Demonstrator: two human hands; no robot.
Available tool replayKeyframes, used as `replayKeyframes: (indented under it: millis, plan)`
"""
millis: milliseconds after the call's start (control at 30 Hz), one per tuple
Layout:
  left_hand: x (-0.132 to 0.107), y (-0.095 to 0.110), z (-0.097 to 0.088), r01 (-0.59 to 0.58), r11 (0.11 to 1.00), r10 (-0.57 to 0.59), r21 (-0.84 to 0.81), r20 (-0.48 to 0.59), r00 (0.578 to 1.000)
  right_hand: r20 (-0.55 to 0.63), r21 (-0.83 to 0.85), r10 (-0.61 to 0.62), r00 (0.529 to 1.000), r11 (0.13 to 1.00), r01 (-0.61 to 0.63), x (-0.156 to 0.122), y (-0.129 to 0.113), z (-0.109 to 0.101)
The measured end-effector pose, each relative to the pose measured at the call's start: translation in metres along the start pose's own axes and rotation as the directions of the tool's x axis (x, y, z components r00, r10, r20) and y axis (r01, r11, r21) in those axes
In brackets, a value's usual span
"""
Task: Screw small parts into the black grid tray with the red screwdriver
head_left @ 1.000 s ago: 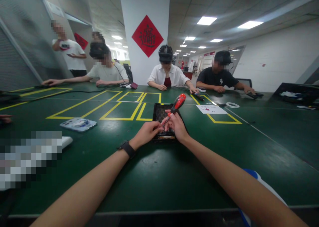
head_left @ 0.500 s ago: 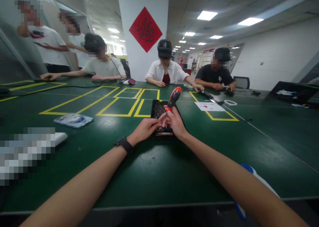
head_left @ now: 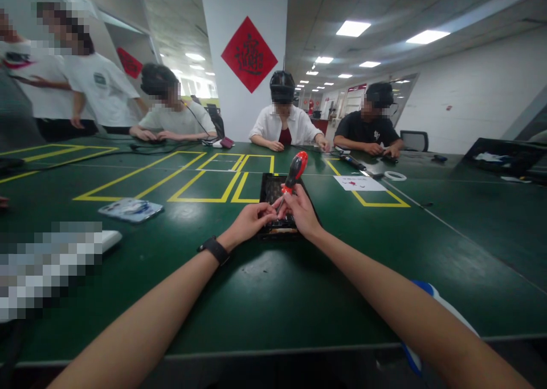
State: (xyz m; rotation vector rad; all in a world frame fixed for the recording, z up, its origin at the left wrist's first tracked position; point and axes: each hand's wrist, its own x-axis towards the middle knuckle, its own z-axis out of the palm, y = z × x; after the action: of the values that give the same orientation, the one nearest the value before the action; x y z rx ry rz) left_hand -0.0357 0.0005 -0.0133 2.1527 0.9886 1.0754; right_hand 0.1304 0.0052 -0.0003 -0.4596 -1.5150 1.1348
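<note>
My right hand (head_left: 304, 212) is closed around the lower end of a red and black screwdriver (head_left: 296, 170). Its handle points up and leans right, while the thin shaft runs down and left between my hands. Beside the shaft's lower end, the fingers of my left hand (head_left: 256, 219) are pinched together; whatever they hold is too small to make out. Under both hands a black tray (head_left: 270, 187) lies on the green table, partly covered by them. Small dark and pale pieces show inside it.
On the left of the green table (head_left: 265, 303) lie a patterned flat item (head_left: 131, 209) and a white object (head_left: 111, 238). A printed sheet (head_left: 359, 183) and a white ring (head_left: 395, 176) are at the right. Several people sit or stand across the table.
My hands and the screwdriver stay nearly in place, the handle slightly lower. Across the table, the standing people have shifted left, and a seated person's arm has drawn in.
</note>
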Motion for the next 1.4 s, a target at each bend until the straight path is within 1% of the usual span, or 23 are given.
replayKeyframes:
  millis: [133, 300, 367, 433, 567, 633, 700, 833, 1000, 1100, 1233, 1400]
  plan:
    - [0.000, 0.003, -0.001, -0.025, 1.000, 0.025, 0.007, 0.006, 1.000, -0.026, 0.025, 0.034, 0.999, 0.999, -0.034, 0.001, -0.001, 0.000]
    - [-0.001, 0.003, 0.000, 0.054, 0.998, -0.054, 0.016, -0.034, 0.998, -0.050, 0.016, 0.025, 0.998, 1.000, -0.024, 0.001, -0.002, 0.000]
    - [0.000, 0.002, 0.001, 0.063, 0.998, -0.062, 0.022, -0.048, 0.997, -0.041, 0.013, 0.028, 0.999, 1.000, -0.028, 0.001, -0.002, 0.001]
    - [0.000, 0.002, 0.001, 0.042, 0.999, -0.041, 0.029, -0.036, 0.998, -0.023, 0.027, 0.047, 0.999, 0.999, -0.047, 0.001, -0.004, 0.001]
    - [0.000, 0.006, -0.001, -0.010, 1.000, 0.010, 0.002, 0.033, 0.999, -0.019, 0.063, 0.098, 0.995, 0.993, -0.097, 0.001, -0.004, 0.000]
    - [-0.001, 0.009, -0.002, -0.007, 0.999, 0.009, -0.033, 0.040, 0.999, -0.027, 0.054, 0.085, 0.996, 0.995, -0.084, 0.001, -0.004, 0.000]
    - [-0.001, 0.011, -0.001, 0.011, 0.999, -0.010, -0.044, 0.021, 1.000, -0.025, 0.041, 0.061, 0.998, 0.997, -0.060, 0.001, -0.004, 0.000]
    - [-0.001, 0.008, 0.000, 0.029, 1.000, -0.029, 0.003, 0.006, 1.000, -0.014, 0.023, 0.045, 0.999, 0.999, -0.045, 0.000, -0.004, 0.001]
    - [-0.002, 0.005, -0.001, -0.007, 1.000, 0.007, 0.003, 0.031, 0.999, -0.001, 0.046, 0.063, 0.998, 0.997, -0.063, -0.001, -0.003, 0.001]
    - [-0.002, 0.005, 0.000, -0.017, 1.000, 0.017, 0.014, 0.022, 1.000, 0.007, 0.039, 0.055, 0.998, 0.998, -0.055, -0.001, -0.003, 0.001]
    - [-0.001, 0.005, 0.003, -0.027, 0.996, 0.030, 0.080, -0.035, 0.999, 0.017, 0.015, 0.032, 0.999, 0.999, -0.033, -0.001, -0.004, 0.003]
    - [0.000, 0.003, 0.003, -0.052, 0.985, 0.058, 0.162, -0.033, 0.998, 0.032, 0.024, 0.027, 0.999, 0.999, -0.027, -0.003, -0.006, 0.004]
